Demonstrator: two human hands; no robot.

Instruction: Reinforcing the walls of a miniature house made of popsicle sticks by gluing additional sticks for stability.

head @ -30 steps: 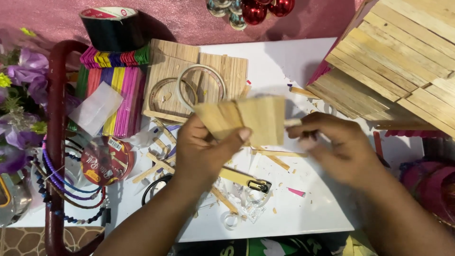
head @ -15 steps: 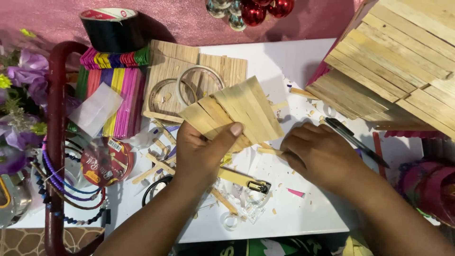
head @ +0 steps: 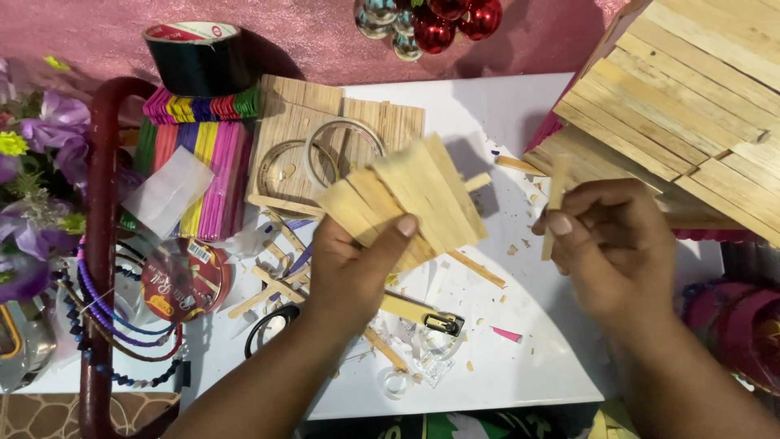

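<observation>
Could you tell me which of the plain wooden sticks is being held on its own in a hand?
The single stick pinched upright in the right hand; the left hand grips a fanned panel of joined sticks.

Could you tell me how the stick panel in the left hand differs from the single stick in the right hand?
The stick panel is many sticks joined into a wide sheet; the single stick is one narrow strip. The left hand holds the panel tilted, while the right hand holds the stick nearly upright. Both are pale bare wood.
</observation>
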